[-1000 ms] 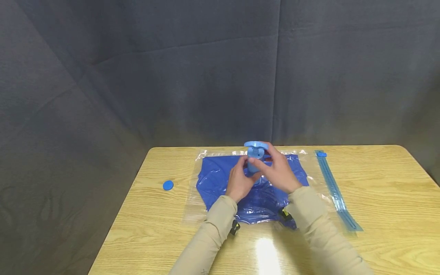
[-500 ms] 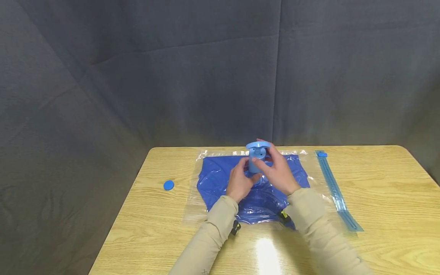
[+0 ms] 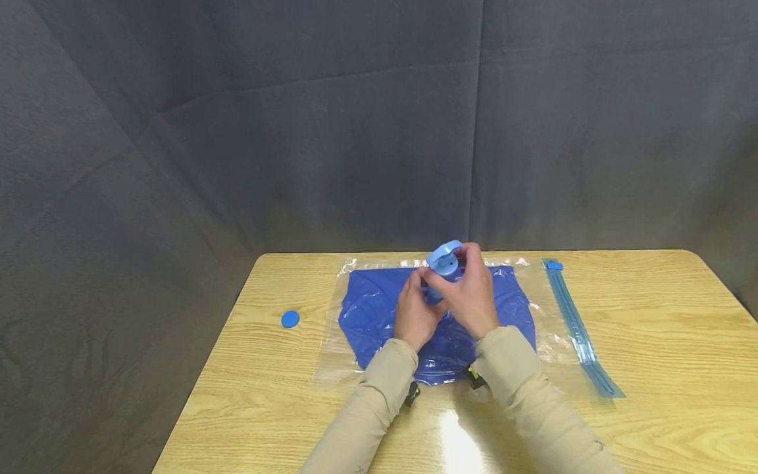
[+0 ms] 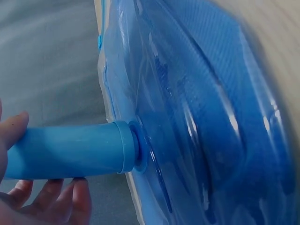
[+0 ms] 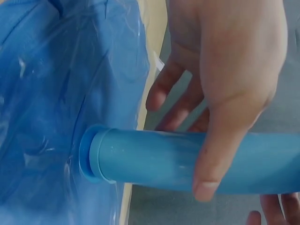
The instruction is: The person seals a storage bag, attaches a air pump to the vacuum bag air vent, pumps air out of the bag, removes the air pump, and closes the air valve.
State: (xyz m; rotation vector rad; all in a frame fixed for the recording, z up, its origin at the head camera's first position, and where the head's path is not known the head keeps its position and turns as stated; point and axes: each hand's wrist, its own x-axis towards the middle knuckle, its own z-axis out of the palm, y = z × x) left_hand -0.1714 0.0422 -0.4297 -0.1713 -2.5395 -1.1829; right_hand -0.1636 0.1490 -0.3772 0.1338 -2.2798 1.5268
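Observation:
A light-blue hand pump (image 3: 445, 265) stands on the round valve (image 5: 89, 153) of a clear vacuum bag (image 3: 547, 329) with blue fabric-like contents inside. Around the pump's barrel (image 4: 70, 150) curl the thumb and fingers of my left hand (image 3: 413, 317). My right hand (image 3: 476, 297) grips the barrel near its top, thumb across the front and fingers behind. Above both hands shows the pump's handle, lying at a slant. In both wrist views the pump's lower rim meets the valve; the barrel's upper end runs out of frame.
A small blue round cap (image 3: 289, 319) lies on the wooden table (image 3: 237, 408) left of the bag. Along the bag's right edge runs a blue zip strip (image 3: 571, 319) with a slider (image 3: 554, 266). A dark curtain (image 3: 355, 145) hangs behind.
The pump's handle has turned from level to slanting, its right end now higher. My right hand has swung round with it, and its forearm has shifted left. The bag stays in place.

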